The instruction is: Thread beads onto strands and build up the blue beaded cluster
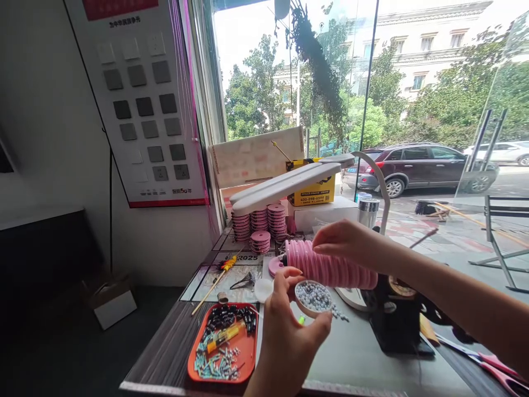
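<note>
My left hand point(284, 322) is closed around a small round tub point(317, 314), thumb and fingers on opposite sides of its rim. Small grey-white beads point(312, 293) fill the tub, and a few lie just past its right edge. Over a row of pink spools point(330, 266) mounted on a black winding machine point(399, 320), my right hand point(342, 237) reaches in from the right. Its fingertips are pressed together at the top of the spools; whatever they may pinch is too small to make out.
An orange tray point(190, 366) holds black pieces, a yellow tube and small metal parts. Stacks of pink spools point(260, 242) stand behind, under a white lamp point(285, 187). Scissors point(491, 364) lie at the right; a thin stick point(210, 286) lies left. A glass window is behind the table.
</note>
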### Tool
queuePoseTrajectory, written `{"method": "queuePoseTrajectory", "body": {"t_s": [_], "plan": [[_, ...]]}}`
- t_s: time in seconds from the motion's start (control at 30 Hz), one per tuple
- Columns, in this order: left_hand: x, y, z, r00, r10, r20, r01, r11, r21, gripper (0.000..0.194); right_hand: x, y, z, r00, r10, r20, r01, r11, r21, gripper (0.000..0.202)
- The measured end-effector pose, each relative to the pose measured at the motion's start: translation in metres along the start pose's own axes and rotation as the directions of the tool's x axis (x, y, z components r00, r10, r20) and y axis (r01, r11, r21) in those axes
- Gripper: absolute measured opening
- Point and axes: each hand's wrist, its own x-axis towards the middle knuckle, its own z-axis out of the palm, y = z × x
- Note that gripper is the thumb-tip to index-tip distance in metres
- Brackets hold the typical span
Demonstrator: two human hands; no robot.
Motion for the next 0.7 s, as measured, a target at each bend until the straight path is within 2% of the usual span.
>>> {"method": "queuePoseTrajectory", "body": {"t_s": [0.7], "plan": [[-0.0003, 0.0012, -0.0005, 1.000, -0.012, 0.015, 0.012, 1.000, 0.011, 0.041, 0.0025, 0.0054, 0.0025, 1.000, 0.004, 0.013, -0.003, 0.999, -0.033, 0.019]]}}
